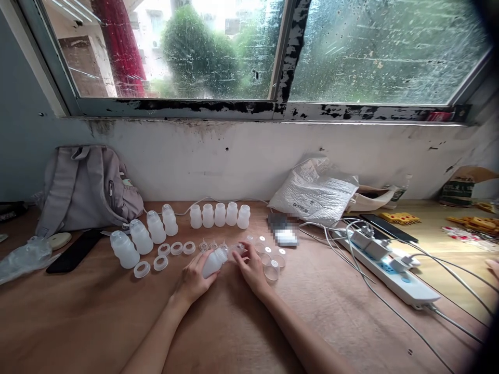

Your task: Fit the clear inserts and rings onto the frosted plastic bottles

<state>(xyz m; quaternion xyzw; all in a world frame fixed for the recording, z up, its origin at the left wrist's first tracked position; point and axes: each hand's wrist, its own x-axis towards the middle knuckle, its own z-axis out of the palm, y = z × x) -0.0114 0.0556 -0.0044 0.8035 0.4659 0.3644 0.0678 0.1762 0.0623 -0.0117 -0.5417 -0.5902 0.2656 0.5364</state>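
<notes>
My left hand [192, 279] is wrapped around a frosted baby bottle [211, 264], tilted with its top toward the right. Fingers of my right hand [253, 268] are closed on a clear bottle cap [237, 251] beside the bottle's top. Whether cap and bottle touch, I cannot tell. Several clear caps [272, 272] stand just right of my right hand. Beyond my left hand are several clear nipples [213, 244]. White collar rings [142, 275] lie to the left. Several topped bottles [125, 250] form a slanting row on the left; several open-necked bottles [220, 214] stand at the back.
A grey backpack [83, 189], a black phone [75, 251] and a clear plastic bag [25, 258] are at left. A silver padded mailer [314, 189] leans on the wall. A white power strip [405, 283] with trailing cables lies right. Another person's fingers [494, 267] show at the right edge.
</notes>
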